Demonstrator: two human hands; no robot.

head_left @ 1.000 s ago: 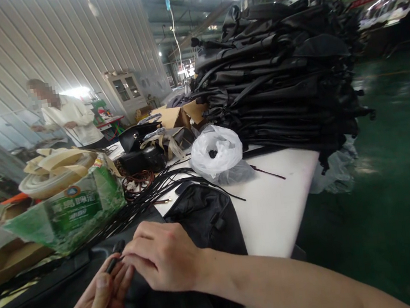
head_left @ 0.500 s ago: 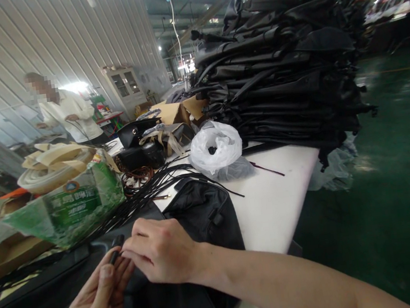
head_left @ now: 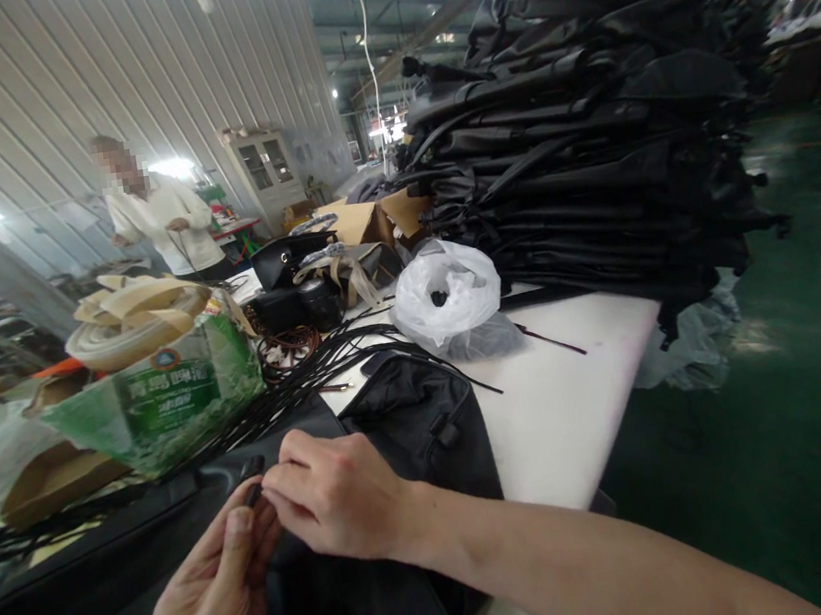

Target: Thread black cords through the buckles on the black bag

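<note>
My left hand pinches a small black strip-like piece between thumb and fingers; its exact kind is too small to make out. Against it, my right hand has its fingertips closed together, and whatever they grip is hidden behind them. Both hands are over a black bag of soft fabric with a zipped edge and a small buckle-like fitting, lying across the near part of the white table. Just behind the bag runs a bundle of thin black cords.
A clear plastic bag roll sits mid-table. At left stands a green-printed bag with coiled tan strips. A tall stack of black bags rises at the back right. Beyond, a person in a white top stands near the wall.
The view has turned slightly left, so the whole scene sits further right. Both hands keep nearly the same pose on the small black piece.
</note>
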